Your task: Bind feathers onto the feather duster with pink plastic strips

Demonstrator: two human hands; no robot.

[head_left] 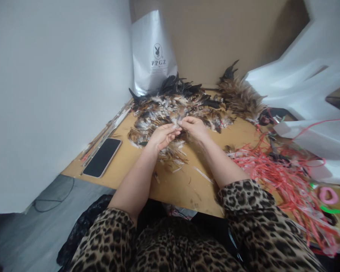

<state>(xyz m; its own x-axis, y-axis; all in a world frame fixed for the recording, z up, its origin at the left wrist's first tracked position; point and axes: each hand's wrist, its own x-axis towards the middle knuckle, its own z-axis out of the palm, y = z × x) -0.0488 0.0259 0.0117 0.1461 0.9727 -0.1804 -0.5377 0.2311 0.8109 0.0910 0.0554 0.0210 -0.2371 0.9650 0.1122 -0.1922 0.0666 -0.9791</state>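
My left hand [164,136] and my right hand [195,128] meet over the middle of the table, fingertips nearly touching. Thumb and fingers of each are pinched on a small brownish feather [179,120], whose outline is blurred and partly covered by the fingers. Behind and below the hands spreads a loose heap of brown, white and black feathers [155,109]. A few loose feathers [172,154] lie just under my wrists, with pale scraps close by.
A phone [102,158] lies at the left table edge beside a white wall. A silver bag [154,56] stands behind the heap. At right are a brown feather bundle [240,96], a tangle of red strings [272,173], white bags [300,75] and a pink ring [328,195].
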